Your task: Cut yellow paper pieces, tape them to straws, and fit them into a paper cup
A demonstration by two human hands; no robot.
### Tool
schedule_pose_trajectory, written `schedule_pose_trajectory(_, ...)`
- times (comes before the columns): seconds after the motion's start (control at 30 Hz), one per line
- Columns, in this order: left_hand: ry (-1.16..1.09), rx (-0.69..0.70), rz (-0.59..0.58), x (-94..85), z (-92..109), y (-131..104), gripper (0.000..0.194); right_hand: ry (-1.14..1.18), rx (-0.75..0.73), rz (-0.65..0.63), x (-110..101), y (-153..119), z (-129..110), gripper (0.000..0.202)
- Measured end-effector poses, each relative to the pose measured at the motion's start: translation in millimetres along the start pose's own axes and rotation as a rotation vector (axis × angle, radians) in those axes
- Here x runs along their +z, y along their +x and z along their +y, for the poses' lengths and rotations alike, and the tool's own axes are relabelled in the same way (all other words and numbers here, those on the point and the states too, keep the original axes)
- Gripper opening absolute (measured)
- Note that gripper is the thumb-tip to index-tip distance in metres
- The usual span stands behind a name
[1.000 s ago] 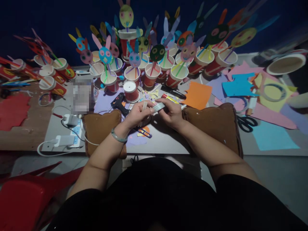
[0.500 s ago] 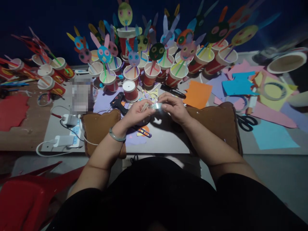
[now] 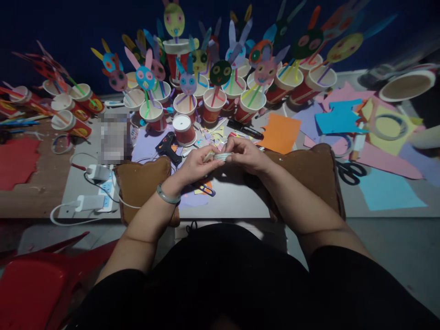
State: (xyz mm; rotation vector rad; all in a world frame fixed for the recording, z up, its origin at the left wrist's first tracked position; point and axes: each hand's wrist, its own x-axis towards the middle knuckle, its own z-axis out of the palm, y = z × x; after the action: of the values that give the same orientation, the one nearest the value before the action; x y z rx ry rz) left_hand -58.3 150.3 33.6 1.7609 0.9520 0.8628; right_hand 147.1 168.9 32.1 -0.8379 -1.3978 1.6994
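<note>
Hands, left hand (image 3: 199,163) and right hand (image 3: 246,156), pinch a small pale piece (image 3: 222,156) between them above the bench (image 3: 237,201). It seems light, maybe slippery; its ends are probably safest to hold.

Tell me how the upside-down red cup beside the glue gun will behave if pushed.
The cup looks like paper, so probably light and easily dented. It stands wide end down, so it would likely slide before tipping. Its round wall suggests it could roll if toppled.
</note>
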Motion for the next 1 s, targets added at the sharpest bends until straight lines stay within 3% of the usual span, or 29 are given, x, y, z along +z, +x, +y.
schedule_pose_trajectory(0.23,-0.045,-0.049,-0.018,1.6,1.0,0.1,0.032,0.042,-0.012,0.019,1.0,0.9,4.8,0.032)
schedule_pose_trajectory(0.77,-0.247,-0.125,0.044,1.5,6.1,-0.7,0.042,0.132,0.021,0.038,3.5,-1.9,-2.0,0.032)
schedule_pose_trajectory(1.0,-0.503,-0.144,0.044,-0.5,9.4,0.6,0.048,0.234,0.024,0.043,4.9,-3.6,-1.8,0.035)
